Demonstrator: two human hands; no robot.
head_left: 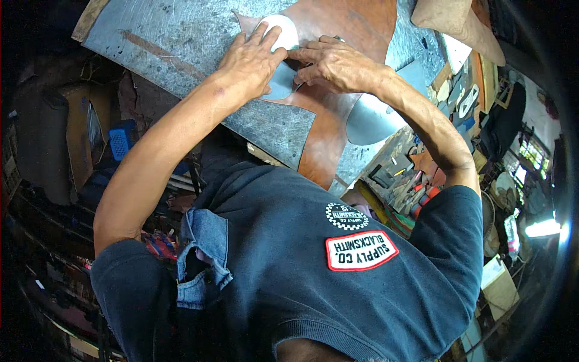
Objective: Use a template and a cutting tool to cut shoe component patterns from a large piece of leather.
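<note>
Lettering (362, 251) marks the shirt (277, 247), left hand (248, 62) on a pale plate (289, 36).

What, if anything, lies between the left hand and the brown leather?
A flat, pale, rounded piece lies under the left hand, covering part of the brown leather. Nothing visible stands between the right hand and the bare leather beside that piece.

Glaring lamp (543, 228) at right, dark, bent fisheye rim
</note>
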